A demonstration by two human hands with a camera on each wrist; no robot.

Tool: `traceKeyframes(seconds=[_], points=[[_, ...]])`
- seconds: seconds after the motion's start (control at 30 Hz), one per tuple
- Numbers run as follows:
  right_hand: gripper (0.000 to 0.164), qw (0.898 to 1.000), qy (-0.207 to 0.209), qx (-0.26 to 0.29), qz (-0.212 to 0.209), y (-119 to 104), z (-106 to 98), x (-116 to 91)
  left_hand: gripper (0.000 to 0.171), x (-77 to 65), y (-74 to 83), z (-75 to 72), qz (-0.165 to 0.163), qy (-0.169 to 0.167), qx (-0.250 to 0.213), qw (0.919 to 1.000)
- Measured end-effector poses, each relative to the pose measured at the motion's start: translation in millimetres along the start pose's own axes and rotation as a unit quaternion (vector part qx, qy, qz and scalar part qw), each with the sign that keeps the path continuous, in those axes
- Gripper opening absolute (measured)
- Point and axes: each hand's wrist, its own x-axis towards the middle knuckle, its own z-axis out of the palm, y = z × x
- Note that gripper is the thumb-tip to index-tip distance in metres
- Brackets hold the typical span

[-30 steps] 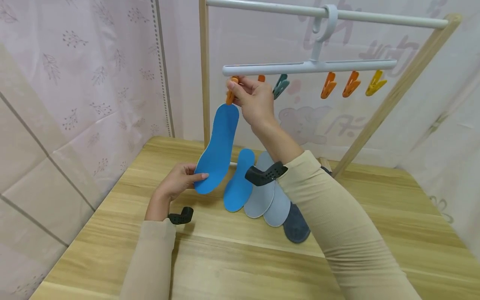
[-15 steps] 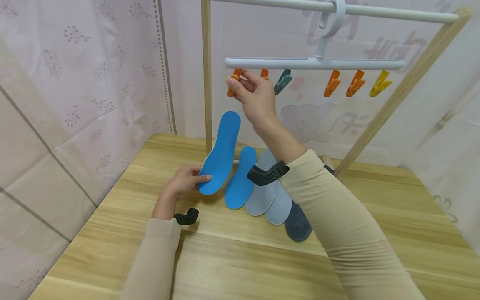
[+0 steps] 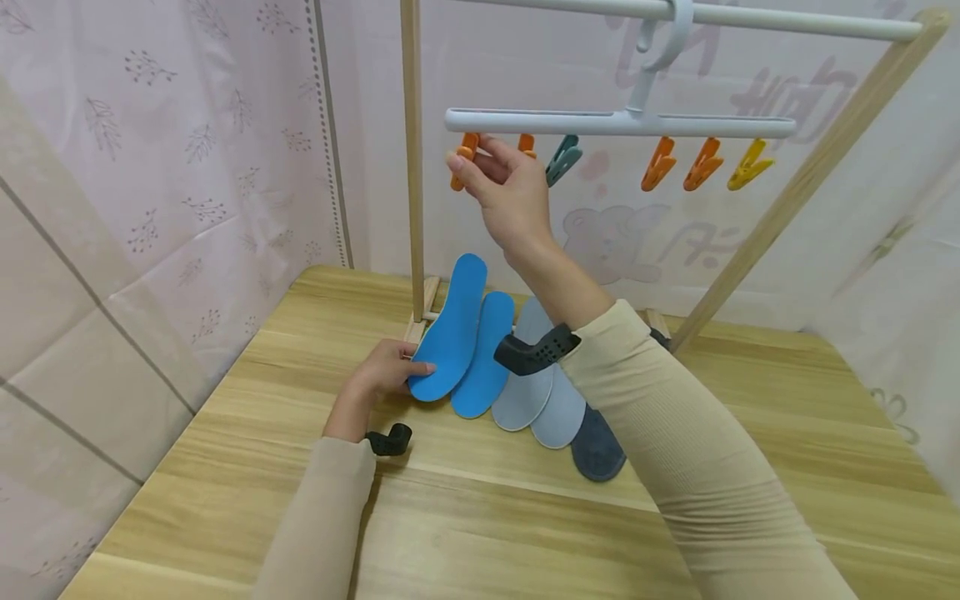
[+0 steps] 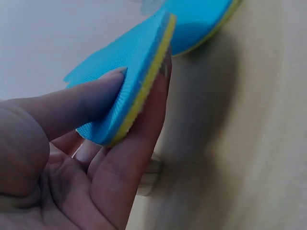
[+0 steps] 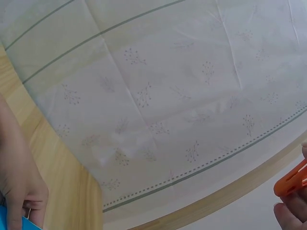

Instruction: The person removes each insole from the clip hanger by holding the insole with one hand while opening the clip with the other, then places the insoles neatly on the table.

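Note:
My left hand [image 3: 381,371] pinches the wide end of a blue insole [image 3: 453,329] between thumb and fingers. In the left wrist view the insole [image 4: 129,81] shows a yellow layer along its edge. Its narrow end tilts up and away, below the hanger and apart from the clips. Up at the hanger's left end, my right hand [image 3: 516,192] pinches an orange clothespin [image 3: 463,162]; nothing hangs from that clothespin. A second blue insole [image 3: 483,358] lies on the table, partly overlapped by the held one in the head view.
Two grey insoles [image 3: 521,400] and a dark insole [image 3: 597,446] lie fanned out rightward, partly behind my right arm. A white hanger [image 3: 622,123] with more clothespins, among them a green one [image 3: 562,160] and a yellow one [image 3: 750,165], hangs from a wood-framed rack [image 3: 810,179].
The held blue insole has come away from the orange clothespin and moved down and slightly right with my left hand. My right hand stays at the clothespin.

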Motion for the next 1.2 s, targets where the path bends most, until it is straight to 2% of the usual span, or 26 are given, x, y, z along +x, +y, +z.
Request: traceKeyframes(seconds=[0.17,0.33,0.57,0.7,0.97,1.07,1.13,1.2], points=[[0.058,1.0,-0.014,-0.008,0.0,-2,-6,-5,0.032,3.5,-4.2,4.4,-0.019,-0.006,-0.004,0.9998],[0.061,0.999,-0.029,-0.029,0.001,0,-12,-15,0.035,2.3,-5.7,3.1,-0.022,-0.011,0.004,0.9997],[0.062,0.997,-0.044,-0.059,0.008,4,-26,-31,0.039,-0.1,-5.5,1.0,-0.034,-0.005,-0.005,0.9994],[0.064,0.995,-0.071,-0.062,0.02,8,-37,-42,0.038,-0.3,-6.4,1.7,-0.038,-0.001,-0.008,0.9992],[0.062,0.985,-0.125,-0.115,0.018,29,-75,-78,0.039,-3.7,-0.5,7.2,-0.053,0.019,0.052,0.997],[0.062,0.974,-0.121,-0.188,-0.04,41,-88,-96,0.037,-6.0,0.3,7.3,-0.056,0.026,0.076,0.9952],[0.059,0.957,-0.106,-0.253,-0.098,48,-95,-109,0.036,-7.6,0.6,7.3,-0.055,0.032,0.094,0.9935],[0.057,0.933,-0.081,-0.318,-0.15,54,-101,-124,0.035,-10.0,1.6,6.8,-0.052,0.037,0.118,0.991]])
